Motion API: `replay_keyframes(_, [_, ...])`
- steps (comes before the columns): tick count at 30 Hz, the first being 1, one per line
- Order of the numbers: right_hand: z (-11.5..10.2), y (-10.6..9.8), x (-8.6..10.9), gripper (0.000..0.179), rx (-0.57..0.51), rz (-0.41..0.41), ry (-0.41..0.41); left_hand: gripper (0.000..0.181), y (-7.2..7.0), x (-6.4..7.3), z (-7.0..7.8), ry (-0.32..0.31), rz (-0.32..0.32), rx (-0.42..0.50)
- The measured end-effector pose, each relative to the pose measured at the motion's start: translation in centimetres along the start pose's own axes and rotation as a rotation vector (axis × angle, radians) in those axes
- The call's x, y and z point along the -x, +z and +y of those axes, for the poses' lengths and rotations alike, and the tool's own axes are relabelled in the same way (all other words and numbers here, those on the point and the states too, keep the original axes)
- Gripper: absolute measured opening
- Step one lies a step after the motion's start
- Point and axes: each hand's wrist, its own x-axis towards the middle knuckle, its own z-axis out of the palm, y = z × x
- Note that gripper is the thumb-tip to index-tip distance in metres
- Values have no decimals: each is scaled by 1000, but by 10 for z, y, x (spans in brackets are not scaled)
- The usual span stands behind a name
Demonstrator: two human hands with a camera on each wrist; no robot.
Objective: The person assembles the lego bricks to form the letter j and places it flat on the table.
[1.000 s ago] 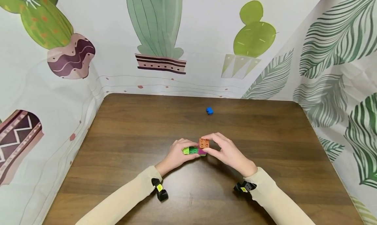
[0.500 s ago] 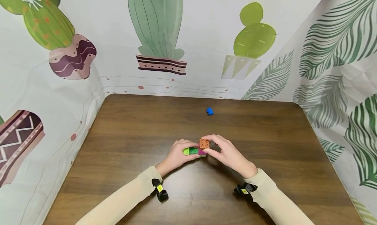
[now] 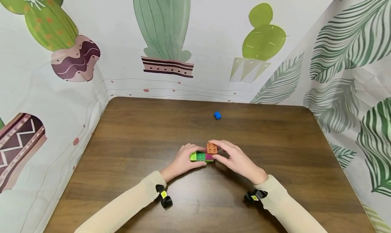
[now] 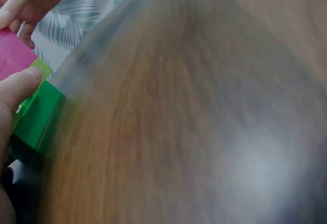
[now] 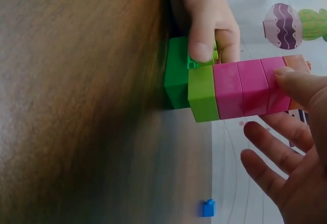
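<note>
A toy building brick tower stands on the table in front of me. In the right wrist view, a green brick [image 5: 177,76] forms its base, with a lime brick [image 5: 204,94], several stacked pink bricks [image 5: 242,89] and an orange brick [image 5: 296,63] on top. My left hand [image 3: 185,155] holds the low part, its thumb at the near side; another lime brick [image 3: 193,156] sits by its palm. At the tower's top, my right hand [image 3: 238,156] pinches the uppermost pink brick and the orange one between thumb and index finger. Its other fingers are spread loosely.
A small blue brick [image 3: 217,115] lies farther back on the wooden table [image 3: 146,124]. Printed cloth with cactus and leaf patterns [image 3: 213,50] surrounds the table's back and sides. Each wrist wears a black camera band.
My left wrist and thumb have shifted slightly left and toward me, baring more of the green brick. The right hand stays almost still at the orange brick.
</note>
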Motion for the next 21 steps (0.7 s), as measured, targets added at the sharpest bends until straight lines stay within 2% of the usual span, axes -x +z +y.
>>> replay_keyframes(5, [1, -1, 1, 56, 6, -9, 36, 60, -7, 2, 0, 20, -44, 9])
replay_keyframes(11, [0, -2, 1, 57, 26, -13, 43, 59, -16, 8, -1, 15, -45, 4])
replay_keyframes(17, [-1, -2, 1, 59, 32, 3, 29, 47, -20, 16, 0, 49, 5, -15])
replay_keyframes(21, [-1, -1, 2, 60, 24, 12, 51, 41, -19, 20, 0, 52, 31, -30])
